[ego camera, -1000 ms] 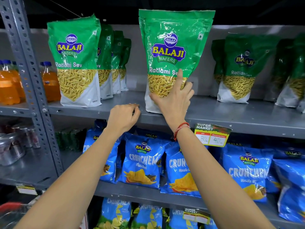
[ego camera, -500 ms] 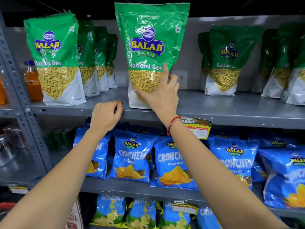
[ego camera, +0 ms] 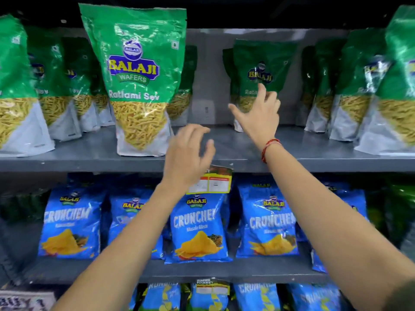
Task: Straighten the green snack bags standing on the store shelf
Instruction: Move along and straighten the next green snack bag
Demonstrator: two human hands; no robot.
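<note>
Green snack bags [ego camera: 137, 86] upright, unheld

A shop aisle, likely a supermarket. Grey metal shelving [ego camera: 292, 158] holds rows of identical green snack bags [ego camera: 137, 81] facing outward. The shelf below carries matching blue crisp packets [ego camera: 197, 227]. Printed price tags [ego camera: 211, 180] hang from the shelf edges, one marked "Super Market".

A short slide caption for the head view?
Right hand reaches toward a recessed green bag; left hand hovers open.
</note>
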